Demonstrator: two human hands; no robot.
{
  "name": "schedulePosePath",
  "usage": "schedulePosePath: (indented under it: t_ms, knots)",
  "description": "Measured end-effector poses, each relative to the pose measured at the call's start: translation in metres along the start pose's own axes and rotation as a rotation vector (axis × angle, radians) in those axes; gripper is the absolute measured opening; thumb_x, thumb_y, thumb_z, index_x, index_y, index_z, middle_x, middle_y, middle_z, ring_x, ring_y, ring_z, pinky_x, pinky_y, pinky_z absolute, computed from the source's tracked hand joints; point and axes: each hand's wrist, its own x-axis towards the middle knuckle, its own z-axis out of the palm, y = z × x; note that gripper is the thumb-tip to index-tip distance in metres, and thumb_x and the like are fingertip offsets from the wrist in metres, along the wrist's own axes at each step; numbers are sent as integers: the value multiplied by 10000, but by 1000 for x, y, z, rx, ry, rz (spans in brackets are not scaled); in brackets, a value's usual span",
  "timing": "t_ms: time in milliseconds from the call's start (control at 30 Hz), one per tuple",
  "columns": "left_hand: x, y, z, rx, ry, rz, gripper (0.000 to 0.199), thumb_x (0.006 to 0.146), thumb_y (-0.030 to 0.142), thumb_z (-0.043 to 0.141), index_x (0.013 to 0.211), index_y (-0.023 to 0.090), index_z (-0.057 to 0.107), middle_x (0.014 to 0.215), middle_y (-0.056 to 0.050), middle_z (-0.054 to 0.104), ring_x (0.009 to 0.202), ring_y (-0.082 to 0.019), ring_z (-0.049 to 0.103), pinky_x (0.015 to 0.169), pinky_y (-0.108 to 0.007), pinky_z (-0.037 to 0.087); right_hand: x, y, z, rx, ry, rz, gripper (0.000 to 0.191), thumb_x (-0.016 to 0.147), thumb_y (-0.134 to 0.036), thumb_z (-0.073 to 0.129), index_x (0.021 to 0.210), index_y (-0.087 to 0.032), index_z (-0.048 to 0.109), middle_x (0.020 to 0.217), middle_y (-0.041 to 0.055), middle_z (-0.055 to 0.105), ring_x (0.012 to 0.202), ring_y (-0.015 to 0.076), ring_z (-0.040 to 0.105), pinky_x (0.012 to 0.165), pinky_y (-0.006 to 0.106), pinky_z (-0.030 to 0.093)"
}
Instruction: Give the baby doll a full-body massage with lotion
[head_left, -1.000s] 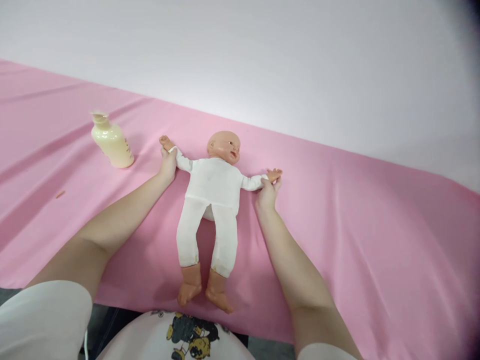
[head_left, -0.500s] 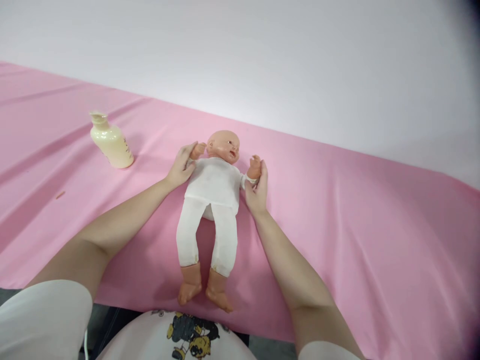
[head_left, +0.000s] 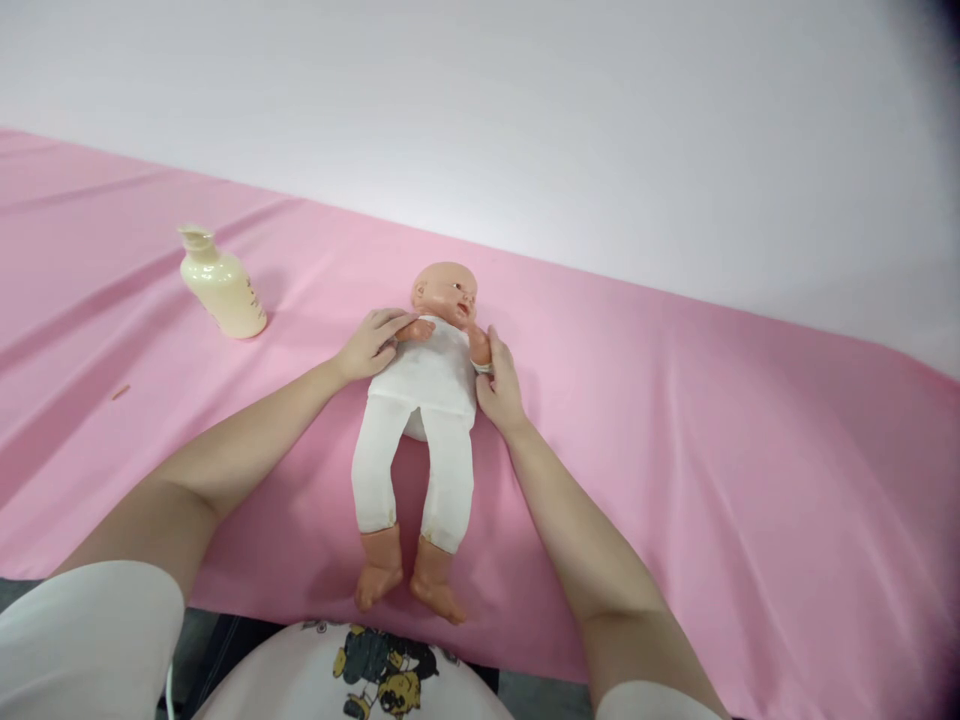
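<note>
A baby doll (head_left: 424, 375) with a white cloth body lies on its back on the pink cloth, its head away from me and turned to the right. Its bare feet point toward my body. My left hand (head_left: 373, 343) grips the doll's arm on the left, whose small hand (head_left: 420, 329) rests over the upper chest. On the other side, my right hand (head_left: 501, 385) is closed round the doll's other arm, with that doll hand (head_left: 480, 346) raised beside the chin. Parts of both doll arms are hidden by my fingers.
A cream pump bottle (head_left: 225, 292) stands at the left on the pink cloth (head_left: 712, 480). A small thin brownish piece (head_left: 121, 392) lies nearer me on that side. Behind the cloth rises a white surface (head_left: 525, 120).
Both of the doll's arms have come inward, from out at its sides to over its chest. My left hand shifted right and my right hand shifted left with them.
</note>
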Motion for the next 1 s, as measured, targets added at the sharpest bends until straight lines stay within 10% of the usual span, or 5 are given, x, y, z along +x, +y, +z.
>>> schedulePosePath:
  t_ms: [200, 367, 500, 1000]
  knots:
    - [0, -5, -2, -115, 202, -100, 647, 1006, 499, 400, 1567, 203, 272, 1493, -184, 459, 1376, -301, 450, 1186, -492, 307, 2, -4, -1, 175, 172, 117, 787, 990, -393, 448, 1602, -336, -43, 1695, 36, 167, 1580, 202, 165, 1291, 541, 149]
    - [2, -10, -4, -233, 305, -221, 668, 967, 622, 447, 1521, 278, 298, 1530, -143, 417, 1432, -298, 408, 1199, -482, 305, 3, -5, -2, 210, 258, 192, 713, 1011, -471, 411, 1609, -332, 48, 1680, 42, 234, 1552, 201, 264, 1275, 520, 222]
    - [2, -20, 0, -316, 385, -371, 600, 956, 649, 459, 1428, 307, 317, 1226, -98, 592, 1096, -221, 640, 974, -410, 511, 4, -1, -3, 227, 243, 211, 695, 994, -495, 455, 1601, -318, 167, 1645, 55, 327, 1512, 200, 352, 1260, 473, 282]
    - [-1, -29, 2, -175, 73, -604, 577, 909, 542, 519, 1347, 168, 558, 1288, -125, 656, 1147, -291, 622, 1044, -460, 456, 7, 19, -2, 241, 96, 480, 653, 906, -580, 557, 1463, -247, 479, 1521, 87, 518, 1403, 258, 486, 1230, 532, 303]
